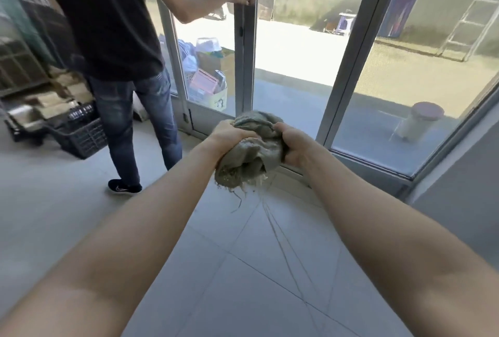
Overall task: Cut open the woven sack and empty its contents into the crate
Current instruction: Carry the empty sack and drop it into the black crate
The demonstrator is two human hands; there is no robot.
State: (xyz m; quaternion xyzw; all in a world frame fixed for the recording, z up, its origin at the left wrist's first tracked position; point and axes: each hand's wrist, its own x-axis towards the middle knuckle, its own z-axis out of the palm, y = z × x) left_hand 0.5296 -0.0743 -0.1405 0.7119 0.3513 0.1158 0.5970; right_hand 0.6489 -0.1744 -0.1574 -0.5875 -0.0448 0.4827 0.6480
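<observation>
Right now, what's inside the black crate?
Only dark items show above the crate's rim, too blurred to name. Its wall and a person's leg hide the rest.

Two bare forearms fill the lower half of the view, the left one entering from 7 o'clock and the right one from 5 o'clock. Each looks broad close to the camera and narrows toward the wrist, stretched by the wide lens. They are uncovered along their whole visible length, as are the left hand (pixel 232 137) and right hand (pixel 294 145), which sit near centre. A soft fold marks the right arm near 4 o'clock.
</observation>
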